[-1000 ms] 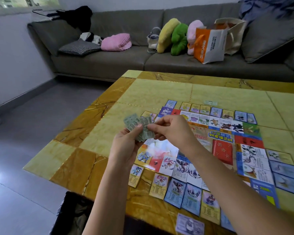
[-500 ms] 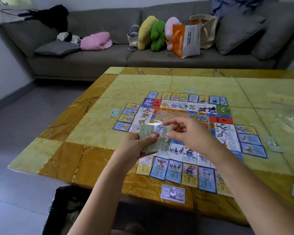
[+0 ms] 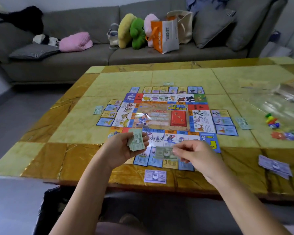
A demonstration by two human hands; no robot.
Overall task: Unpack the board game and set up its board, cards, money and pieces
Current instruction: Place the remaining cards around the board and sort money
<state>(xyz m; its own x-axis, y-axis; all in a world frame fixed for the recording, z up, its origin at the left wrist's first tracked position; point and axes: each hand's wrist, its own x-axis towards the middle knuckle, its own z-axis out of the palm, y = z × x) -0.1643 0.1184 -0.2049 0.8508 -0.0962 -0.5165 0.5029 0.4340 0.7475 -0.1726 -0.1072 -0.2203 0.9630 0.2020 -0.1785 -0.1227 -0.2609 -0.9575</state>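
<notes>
Left hand [image 3: 124, 150] is gripping a green banknote stack [image 3: 135, 140] above the game board's [image 3: 161, 116] near edge while right hand [image 3: 195, 156] is pinching a single banknote [image 3: 165, 152], likely dealing each side its share.

The glossy yellow-and-amber marbled counter [image 3: 61, 122] carried a colourful square paper game board [image 3: 161, 116] ringed by small picture cards [image 3: 109, 114], a single purple banknote [image 3: 155, 176] at the near edge, and bright plastic pieces [image 3: 271, 122] on the right.

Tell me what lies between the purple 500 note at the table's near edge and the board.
Head view: a row of cards lies between the purple 500 note and the board, with the right hand pinching a green note over that stretch.
</notes>
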